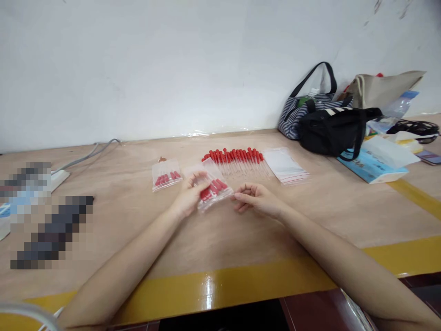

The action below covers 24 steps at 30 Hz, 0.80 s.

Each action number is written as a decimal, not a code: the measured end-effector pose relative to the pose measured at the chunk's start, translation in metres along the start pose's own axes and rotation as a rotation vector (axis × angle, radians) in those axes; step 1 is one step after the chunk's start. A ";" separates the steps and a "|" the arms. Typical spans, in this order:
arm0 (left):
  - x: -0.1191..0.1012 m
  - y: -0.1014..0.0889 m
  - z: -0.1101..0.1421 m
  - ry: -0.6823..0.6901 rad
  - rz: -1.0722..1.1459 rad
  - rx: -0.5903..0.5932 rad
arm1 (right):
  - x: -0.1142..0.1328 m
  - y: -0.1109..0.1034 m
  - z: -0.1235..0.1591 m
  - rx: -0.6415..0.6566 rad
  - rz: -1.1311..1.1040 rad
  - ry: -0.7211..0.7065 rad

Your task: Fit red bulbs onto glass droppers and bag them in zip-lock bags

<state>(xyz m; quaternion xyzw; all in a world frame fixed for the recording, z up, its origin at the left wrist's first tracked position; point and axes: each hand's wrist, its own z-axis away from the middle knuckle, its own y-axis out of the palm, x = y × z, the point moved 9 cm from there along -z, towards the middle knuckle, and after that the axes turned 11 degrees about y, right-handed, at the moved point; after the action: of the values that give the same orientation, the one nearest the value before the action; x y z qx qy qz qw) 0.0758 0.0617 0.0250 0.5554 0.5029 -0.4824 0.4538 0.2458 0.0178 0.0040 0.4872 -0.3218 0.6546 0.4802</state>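
Note:
My left hand (191,192) grips a clear zip bag (220,193) by its left side, thumb on top. Inside lie several droppers with red rubber bulbs (217,186). At the bag's right corner, the thumb and fingers of my right hand (253,198) pinch the edge near the seal. A second zip bag (166,183) of red-bulbed droppers lies flat to the left. Just behind my hands, loose droppers (241,158) are lined up in a row, bulbs towards the wall. To their right rests a stack of flat zip bags (285,165).
A striped bag (292,117) and a black bag (332,131) lean by the wall at the right. Beside them are a blue packet (375,165), black cables (413,128) and a phone (429,156). A grey cable (82,156) and blurred-out items lie left. Yellow tape (220,286) lines the table's front edge.

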 end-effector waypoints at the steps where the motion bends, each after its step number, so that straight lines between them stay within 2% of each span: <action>1: 0.000 -0.013 -0.011 -0.024 -0.049 0.000 | 0.006 -0.017 0.001 -0.110 0.133 -0.040; 3: -0.004 -0.042 -0.034 -0.020 -0.142 -0.014 | 0.028 -0.063 0.009 -0.443 0.435 -0.188; 4: -0.007 -0.059 -0.046 0.006 -0.201 -0.056 | 0.040 -0.088 0.019 -0.643 0.581 -0.261; 6: -0.007 -0.086 -0.064 0.032 -0.354 -0.114 | 0.053 -0.133 0.036 -0.979 0.821 -0.286; 8: -0.001 -0.103 -0.077 0.032 -0.494 -0.121 | 0.051 -0.169 0.045 -1.133 0.952 -0.220; 9: 0.003 -0.108 -0.082 0.021 -0.546 -0.099 | 0.046 -0.183 0.045 -1.126 0.975 -0.168; 10: 0.007 -0.111 -0.086 0.017 -0.590 -0.087 | 0.038 -0.192 0.041 -1.059 0.981 -0.116; 13: 0.009 -0.117 -0.095 0.061 -0.733 -0.039 | 0.017 -0.201 0.030 -0.886 0.961 -0.001; 15: 0.008 -0.117 -0.098 0.096 -0.815 -0.003 | 0.011 -0.198 0.026 -0.882 0.983 0.044; 17: 0.004 -0.116 -0.100 0.123 -0.894 0.025 | 0.011 -0.194 0.025 -0.932 1.010 0.061; 20: -0.007 -0.113 -0.096 0.179 -1.013 0.016 | 0.017 -0.189 0.025 -0.989 1.001 -0.004; 22: -0.019 -0.112 -0.088 0.254 -1.082 -0.083 | 0.025 -0.187 0.029 -1.042 0.991 -0.106; 24: -0.035 -0.106 -0.072 0.388 -1.139 -0.219 | 0.038 -0.182 0.042 -1.147 0.963 -0.261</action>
<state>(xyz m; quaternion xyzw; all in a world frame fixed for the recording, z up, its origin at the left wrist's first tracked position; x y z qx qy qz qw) -0.0254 0.1375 0.0662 0.2270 0.8410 -0.4846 0.0793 0.4289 0.0532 0.0453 0.0407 -0.8430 0.4589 0.2776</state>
